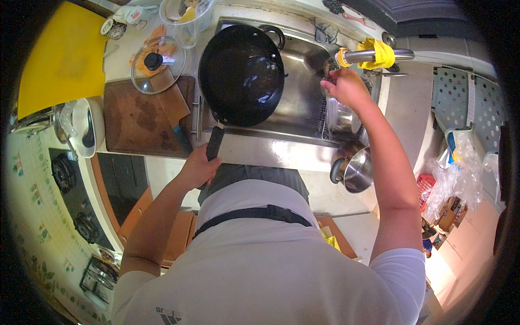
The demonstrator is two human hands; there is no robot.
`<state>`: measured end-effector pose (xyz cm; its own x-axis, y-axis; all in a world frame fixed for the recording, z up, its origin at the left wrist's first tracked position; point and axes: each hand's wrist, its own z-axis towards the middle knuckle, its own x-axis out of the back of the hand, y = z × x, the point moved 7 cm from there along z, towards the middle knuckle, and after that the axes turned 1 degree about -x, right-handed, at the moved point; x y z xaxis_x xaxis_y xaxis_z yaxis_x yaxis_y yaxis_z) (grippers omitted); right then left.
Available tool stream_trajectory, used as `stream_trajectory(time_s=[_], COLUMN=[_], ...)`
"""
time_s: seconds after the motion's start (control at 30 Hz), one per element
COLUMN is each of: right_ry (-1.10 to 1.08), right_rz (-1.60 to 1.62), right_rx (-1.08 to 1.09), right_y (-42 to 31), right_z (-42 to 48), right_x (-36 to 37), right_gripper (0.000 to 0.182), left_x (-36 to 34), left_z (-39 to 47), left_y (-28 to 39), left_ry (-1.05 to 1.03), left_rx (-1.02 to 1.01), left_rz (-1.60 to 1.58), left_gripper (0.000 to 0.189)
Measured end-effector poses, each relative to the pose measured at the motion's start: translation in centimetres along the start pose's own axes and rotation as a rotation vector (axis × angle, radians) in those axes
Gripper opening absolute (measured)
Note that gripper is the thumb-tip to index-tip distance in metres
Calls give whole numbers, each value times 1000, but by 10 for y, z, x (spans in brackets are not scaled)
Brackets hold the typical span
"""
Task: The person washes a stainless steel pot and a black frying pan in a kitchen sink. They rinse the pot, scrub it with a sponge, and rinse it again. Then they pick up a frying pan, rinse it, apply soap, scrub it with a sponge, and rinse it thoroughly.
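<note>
A black wok (242, 77) is over the left part of the stainless steel sink (300, 87). My left hand (199, 166) is closed around its black handle, at the near side. At the sink's right end, my right hand (345, 87) is beside the faucet (365, 56), which has a yellow cloth (375, 53) wrapped around it. Its fingers are pinched at something small and dark that I cannot make out. Below this hand, a wire dish rack (325, 122) holds plates or bowls (341, 118).
Left of the sink, a cleaver (170, 97) lies on a brown cutting board (130, 118), partly under a glass lid (140, 79). A steel pot (359, 172) stands at the right near the counter's edge. A gas stove (75, 195) is at far left.
</note>
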<state>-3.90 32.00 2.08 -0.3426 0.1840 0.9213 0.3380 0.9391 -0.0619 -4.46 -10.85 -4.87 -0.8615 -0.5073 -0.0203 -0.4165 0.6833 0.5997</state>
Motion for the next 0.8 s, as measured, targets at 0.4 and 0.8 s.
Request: stream_trajectory(time_s=[0.4,0.8], right_ry=[19,325], right_rz=[158,200], right_rx=[-181,-59], right_y=[6,9], right_z=[6,15], right_x=[-12,-15], right_gripper=[45,34], left_x=[6,2], left_z=[-15,-17], left_y=[4,6], left_ry=[11,26], left_rx=[-3,33], left_rz=[-38,3], left_gripper=[19,21])
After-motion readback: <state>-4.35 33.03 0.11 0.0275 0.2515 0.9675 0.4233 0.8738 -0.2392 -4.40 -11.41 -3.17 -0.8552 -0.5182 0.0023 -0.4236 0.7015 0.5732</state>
